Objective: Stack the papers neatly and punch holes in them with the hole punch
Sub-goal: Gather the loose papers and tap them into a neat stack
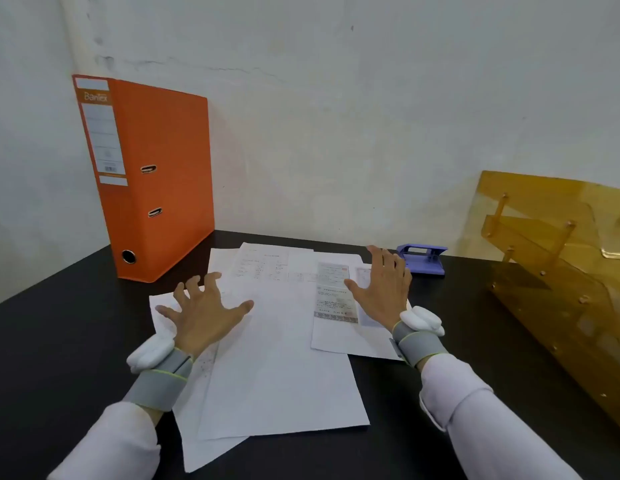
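Observation:
Several white papers (281, 358) lie scattered and overlapping on the black table (59, 341), some blank, some printed. My left hand (204, 313) hovers with fingers spread over the left sheets. My right hand (384, 289) is spread over the printed sheets on the right. Neither hand holds anything. A purple hole punch (423, 259) sits on the table just beyond my right hand, near the wall.
An orange lever-arch binder (156, 181) stands upright at the back left against the wall. A yellow transparent tiered tray (561, 271) fills the right side of the table. White wall lies directly behind.

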The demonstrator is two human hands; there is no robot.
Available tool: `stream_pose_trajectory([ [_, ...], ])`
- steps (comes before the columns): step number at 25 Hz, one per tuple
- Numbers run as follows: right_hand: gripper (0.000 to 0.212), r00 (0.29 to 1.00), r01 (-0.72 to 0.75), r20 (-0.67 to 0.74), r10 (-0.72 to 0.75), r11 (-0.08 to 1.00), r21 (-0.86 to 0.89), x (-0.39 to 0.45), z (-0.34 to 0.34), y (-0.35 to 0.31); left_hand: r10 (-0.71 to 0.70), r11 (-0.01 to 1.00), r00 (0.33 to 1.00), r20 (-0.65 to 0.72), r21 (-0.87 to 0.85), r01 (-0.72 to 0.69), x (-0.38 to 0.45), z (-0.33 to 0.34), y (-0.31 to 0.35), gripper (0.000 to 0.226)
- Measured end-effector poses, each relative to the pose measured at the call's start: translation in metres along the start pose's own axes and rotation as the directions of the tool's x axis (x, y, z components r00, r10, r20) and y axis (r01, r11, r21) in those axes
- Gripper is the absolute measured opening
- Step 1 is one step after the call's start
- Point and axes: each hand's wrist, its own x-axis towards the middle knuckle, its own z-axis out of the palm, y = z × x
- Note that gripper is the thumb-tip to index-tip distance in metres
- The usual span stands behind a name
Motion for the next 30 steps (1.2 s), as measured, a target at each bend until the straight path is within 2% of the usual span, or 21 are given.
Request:
stream_pose_trajectory([
  [3, 0.083, 0.997, -0.056, 0.048, 0.058, 0.997, -0.045, -0.001, 0.007, 0.005, -0.049, 0.993, 0.999, 0.023, 0.108, 0.046, -0.002, 0.004, -0.002, 0.087],
  [9, 0.098, 0.973, -0.111, 0.197, 0.121, 0.992, -0.062, 0.0, 0.016, 0.017, -0.145, 0.979, 0.984, 0.103, 0.162, 0.127, 0.002, 0.013, -0.006, 0.104],
  [14, 0.115, 0.927, -0.199, 0.304, 0.221, 0.975, -0.102, 0.002, 0.019, 0.019, -0.162, 0.965, 0.974, 0.158, 0.232, 0.123, 0.002, 0.017, -0.006, 0.119],
  [19, 0.12, 0.884, -0.261, 0.38, 0.273, 0.962, -0.084, 0.004, 0.023, 0.024, -0.152, 0.964, 0.976, 0.156, 0.243, 0.111, 0.003, 0.019, -0.001, 0.119],
  [24, 0.123, 0.896, -0.247, 0.354, 0.268, 0.963, -0.104, 0.004, 0.022, 0.025, -0.154, 0.967, 0.974, 0.164, 0.227, 0.115, 0.003, 0.019, 0.007, 0.116],
  [30, 0.125, 0.9, -0.274, 0.34, 0.274, 0.96, -0.051, 0.006, 0.019, 0.023, -0.111, 0.973, 0.981, 0.158, 0.22, 0.074, 0.001, 0.017, 0.022, 0.099],
])
